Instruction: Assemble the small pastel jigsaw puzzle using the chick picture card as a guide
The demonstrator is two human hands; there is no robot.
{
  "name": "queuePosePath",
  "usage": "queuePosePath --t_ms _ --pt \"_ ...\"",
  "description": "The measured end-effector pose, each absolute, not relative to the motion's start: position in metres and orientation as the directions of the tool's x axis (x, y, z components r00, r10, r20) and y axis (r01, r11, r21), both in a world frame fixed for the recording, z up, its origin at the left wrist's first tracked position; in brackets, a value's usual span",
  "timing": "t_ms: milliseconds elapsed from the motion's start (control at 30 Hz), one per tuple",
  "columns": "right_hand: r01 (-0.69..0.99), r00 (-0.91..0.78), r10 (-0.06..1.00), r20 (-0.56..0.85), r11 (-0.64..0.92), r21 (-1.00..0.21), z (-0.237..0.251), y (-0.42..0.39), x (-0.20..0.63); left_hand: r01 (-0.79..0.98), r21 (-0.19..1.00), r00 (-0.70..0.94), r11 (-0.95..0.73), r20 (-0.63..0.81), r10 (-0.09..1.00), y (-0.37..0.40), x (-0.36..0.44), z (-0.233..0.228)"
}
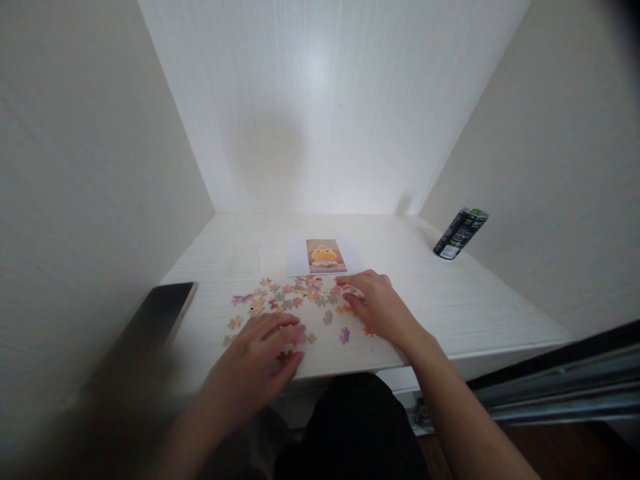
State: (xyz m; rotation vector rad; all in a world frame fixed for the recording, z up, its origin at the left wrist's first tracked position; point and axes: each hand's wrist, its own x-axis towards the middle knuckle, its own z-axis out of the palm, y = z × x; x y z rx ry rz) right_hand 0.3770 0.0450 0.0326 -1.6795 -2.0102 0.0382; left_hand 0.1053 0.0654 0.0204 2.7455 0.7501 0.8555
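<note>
Both hands (260, 347) (380, 303) flat, open, on scattered knobby pastel puzzle pieces (295, 297).

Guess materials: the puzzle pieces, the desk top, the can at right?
Puzzle pieces: likely printed cardboard, thin, flat, matte pastel faces. Desk top: looks like white wood-grain laminate, fine lines with soft sheen; could be painted wood. Can: probably aluminium, dark glossy print with a green rim.

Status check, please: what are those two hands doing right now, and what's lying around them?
Left hand and right hand flat on loose puzzle pieces. Picture card behind them. Phone left, can right, both apart.
</note>
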Motion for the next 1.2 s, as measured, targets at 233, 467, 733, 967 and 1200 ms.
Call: queuePosePath --t_ms 233,467,733,967,1200 --pt "0.956 -0.129 0.955 0.268 0.191 -0.224 0.046 0.066 0.364 0.443 0.396 0.643 -0.804 0.484 0.593 0.065 0.1 0.02" --pt "0.876 -0.009 0.97 0.245 0.125 -0.465 0.037 0.067 0.368 0.437 0.396 0.626 -0.807 0.51 0.59 0.064 0.099 0.022" --pt "0.684 0.102 0.955 0.278 0.136 -0.716 0.035 0.057 0.366 0.442 0.407 0.612 -0.8 0.515 0.6 0.066 0.097 0.02" --pt "-0.123 0.418 0.906 0.065 0.127 -0.984 0.037 0.019 0.334 0.411 0.388 0.598 -0.825 0.569 0.565 0.066 0.099 0.019" --pt "-0.421 0.294 0.953 -0.079 0.055 -0.905 0.038 -0.006 0.28 0.267 0.394 0.622 -0.879 0.627 0.47 0.061 0.098 0.03"
